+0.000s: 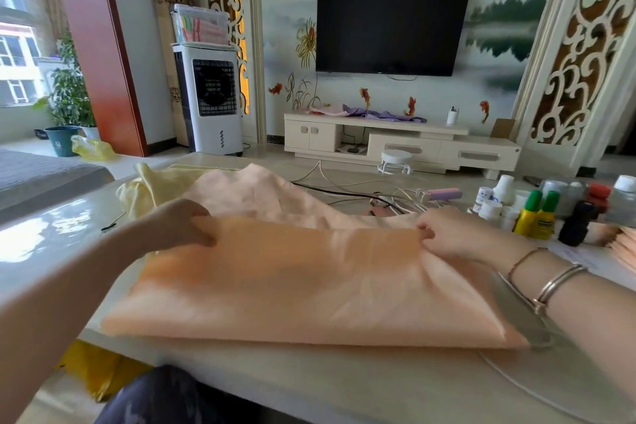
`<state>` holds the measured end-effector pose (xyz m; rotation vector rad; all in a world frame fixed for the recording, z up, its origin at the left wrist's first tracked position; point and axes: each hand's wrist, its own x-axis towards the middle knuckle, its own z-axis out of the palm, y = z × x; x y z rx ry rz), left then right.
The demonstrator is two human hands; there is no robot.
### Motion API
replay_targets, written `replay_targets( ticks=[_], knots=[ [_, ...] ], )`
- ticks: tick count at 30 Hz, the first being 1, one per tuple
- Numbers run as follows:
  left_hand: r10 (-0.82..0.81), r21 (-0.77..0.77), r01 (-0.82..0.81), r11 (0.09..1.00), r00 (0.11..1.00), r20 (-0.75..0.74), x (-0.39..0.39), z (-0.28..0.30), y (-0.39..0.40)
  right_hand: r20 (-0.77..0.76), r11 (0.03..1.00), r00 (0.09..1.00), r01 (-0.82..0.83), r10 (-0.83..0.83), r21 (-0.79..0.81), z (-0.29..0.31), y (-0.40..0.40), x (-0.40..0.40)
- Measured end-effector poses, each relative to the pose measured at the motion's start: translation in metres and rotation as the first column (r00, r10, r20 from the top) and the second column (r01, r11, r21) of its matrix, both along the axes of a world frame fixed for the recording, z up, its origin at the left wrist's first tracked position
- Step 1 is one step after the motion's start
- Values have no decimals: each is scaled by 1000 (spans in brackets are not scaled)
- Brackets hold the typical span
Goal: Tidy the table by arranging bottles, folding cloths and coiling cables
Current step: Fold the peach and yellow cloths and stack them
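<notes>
A peach cloth lies across the middle of the pale table, its near half folded over itself. My left hand pinches the folded edge at its left corner. My right hand pinches the same edge at the right corner. A yellow cloth lies crumpled behind, at the left. Tangled white and black cables lie past the peach cloth. Several bottles stand grouped at the right, two of them yellow with green caps.
A stack of folded peach cloths lies at the far right edge. A pink oblong object rests among the cables. A thin white cable curves near the front right. Beyond the table are a TV cabinet and an air cooler.
</notes>
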<state>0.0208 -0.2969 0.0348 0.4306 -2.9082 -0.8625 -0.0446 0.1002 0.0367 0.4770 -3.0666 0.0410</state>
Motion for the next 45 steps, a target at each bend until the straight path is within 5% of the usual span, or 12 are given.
replay_targets(
  ticks=[6,14,25,29,36,40,45],
  knots=[
    [213,174,-187,967,966,-147,-41,-28,-13,-157,967,980,153,-122,205,-17,-41,-43],
    [146,-73,-173,982,948,-285,-70,-51,-20,-166,933,960,261,-224,248,-42,-50,-82],
    [119,-387,-277,879,915,-385,-88,-54,-5,-316,950,928,261,-199,169,-58,-44,-100],
    [-78,-476,-176,862,881,-467,-82,-46,37,-344,983,926,179,-152,45,-53,-22,-88],
    [-342,-349,283,893,932,-121,-67,-66,136,-86,897,931,313,-355,-312,-38,43,-23],
    [-328,-398,319,860,943,47,-61,-82,154,225,831,904,424,-363,-360,-33,65,18],
    [-338,-409,327,852,940,47,-61,-85,151,171,868,930,365,-325,-337,-45,69,42]
  ],
)
